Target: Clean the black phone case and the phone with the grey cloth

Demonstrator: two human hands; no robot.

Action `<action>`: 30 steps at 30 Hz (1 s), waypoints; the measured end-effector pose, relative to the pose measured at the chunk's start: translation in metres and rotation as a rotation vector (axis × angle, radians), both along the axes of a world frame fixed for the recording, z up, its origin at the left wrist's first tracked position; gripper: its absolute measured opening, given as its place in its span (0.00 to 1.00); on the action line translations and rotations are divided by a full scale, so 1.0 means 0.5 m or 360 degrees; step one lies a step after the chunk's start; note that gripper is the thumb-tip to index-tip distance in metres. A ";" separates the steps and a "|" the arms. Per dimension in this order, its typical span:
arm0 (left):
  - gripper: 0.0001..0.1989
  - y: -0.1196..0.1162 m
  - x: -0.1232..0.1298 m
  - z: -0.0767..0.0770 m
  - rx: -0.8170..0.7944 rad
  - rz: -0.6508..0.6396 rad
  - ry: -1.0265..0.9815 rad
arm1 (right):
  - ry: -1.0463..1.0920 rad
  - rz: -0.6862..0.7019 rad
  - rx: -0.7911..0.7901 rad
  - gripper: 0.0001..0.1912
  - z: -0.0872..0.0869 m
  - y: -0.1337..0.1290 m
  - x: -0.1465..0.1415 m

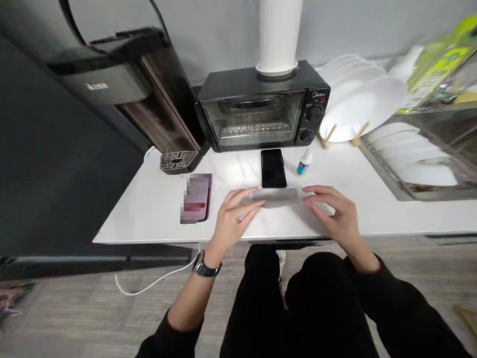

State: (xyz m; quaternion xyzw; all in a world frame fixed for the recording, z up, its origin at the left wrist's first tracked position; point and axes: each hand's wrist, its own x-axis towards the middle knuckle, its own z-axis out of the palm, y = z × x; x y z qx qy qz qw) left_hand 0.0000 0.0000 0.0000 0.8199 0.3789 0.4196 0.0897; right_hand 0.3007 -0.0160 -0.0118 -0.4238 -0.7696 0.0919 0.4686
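A thin, see-through screen protector (278,197) is held level just above the counter, tilted so that it looks narrow. My left hand (236,214) pinches its left end between thumb and fingers; a dark-strapped watch (206,268) is on that wrist. At the other end, the fingertips of my right hand (331,209) close on the clear edge. Directly behind the film lies a black phone (273,168), screen up and dark. To its right stands a small white spray bottle (304,161) with a blue label. Another phone (196,199), its screen lit and blurred out, rests left of my left hand.
A black toaster oven (257,87) with a white cup stack (280,37) on top stands at the back. Left is a tall drink dispenser (149,94). White plates (361,104) lean in a rack at right, beside a metal sink (391,181). The white counter's (149,223) front edge is near me.
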 end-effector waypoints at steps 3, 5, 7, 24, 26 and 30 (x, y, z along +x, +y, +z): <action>0.13 -0.075 -0.045 -0.010 0.0004 -0.0159 0.0382 | -0.0187 0.0189 -0.0101 0.07 -0.002 -0.070 0.010; 0.19 -0.105 -0.062 -0.012 -0.0031 -0.0219 0.0507 | -0.0275 0.0245 -0.0164 0.08 -0.001 -0.100 0.013; 0.23 -0.111 -0.066 -0.011 -0.0096 -0.0192 0.0512 | -0.0322 0.0236 -0.0216 0.11 0.001 -0.108 0.012; 0.39 0.004 -0.028 0.040 -0.0386 -0.0215 0.0943 | -0.0235 -0.0195 -0.0500 0.27 0.003 0.012 0.031; 0.36 0.044 -0.015 0.062 -0.0358 -0.0213 0.0767 | -0.0068 -0.0414 -0.0449 0.27 0.006 0.067 0.052; 0.29 0.176 0.066 0.082 -0.0206 -0.0313 0.0268 | -0.0025 -0.0324 -0.0416 0.32 0.015 0.202 0.043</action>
